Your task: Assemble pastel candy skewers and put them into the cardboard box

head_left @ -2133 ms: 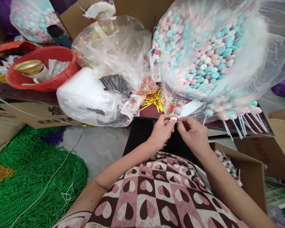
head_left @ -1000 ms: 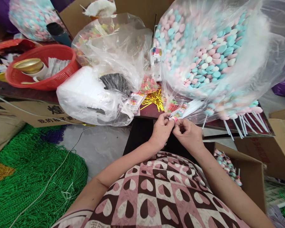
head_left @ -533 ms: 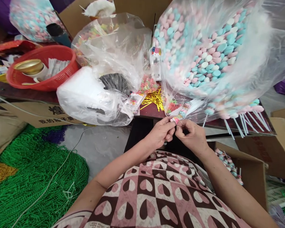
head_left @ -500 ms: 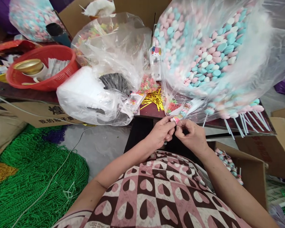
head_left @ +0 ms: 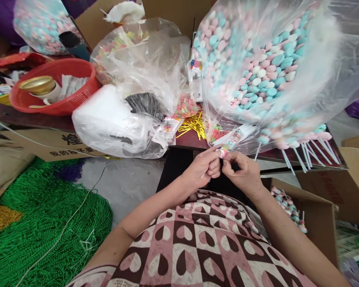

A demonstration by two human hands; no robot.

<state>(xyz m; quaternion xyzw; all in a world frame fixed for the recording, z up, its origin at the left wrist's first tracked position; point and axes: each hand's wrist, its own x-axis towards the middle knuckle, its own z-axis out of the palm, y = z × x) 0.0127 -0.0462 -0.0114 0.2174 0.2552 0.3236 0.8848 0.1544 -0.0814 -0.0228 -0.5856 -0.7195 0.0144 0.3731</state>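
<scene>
My left hand (head_left: 205, 165) is closed around a candy lollipop in a small printed wrapper (head_left: 223, 151). A bit of its white stick shows below the fingers. My right hand (head_left: 241, 169) pinches at the wrapper's right side, thumb and forefinger together; whatever lies between those fingertips is too small to make out. Just beyond the hands are printed clear sleeves (head_left: 235, 136) and red and green gummy candies (head_left: 218, 133). Gold twist ties (head_left: 194, 126) lie on the dark table to the left of them.
A big clear bag of pastel candies (head_left: 266, 71) fills the back right, with several candy sticks (head_left: 309, 149) over the table edge. At left stand a white plastic bag (head_left: 104, 123) and a red basket (head_left: 89, 75). A cardboard box (head_left: 317, 223) with lollipops sits lower right; green cords (head_left: 62, 199) lie lower left.
My left hand has turned slightly, so a bit of white stick now shows below its fingers. The right hand has shifted a little right, still at the wrapper.
</scene>
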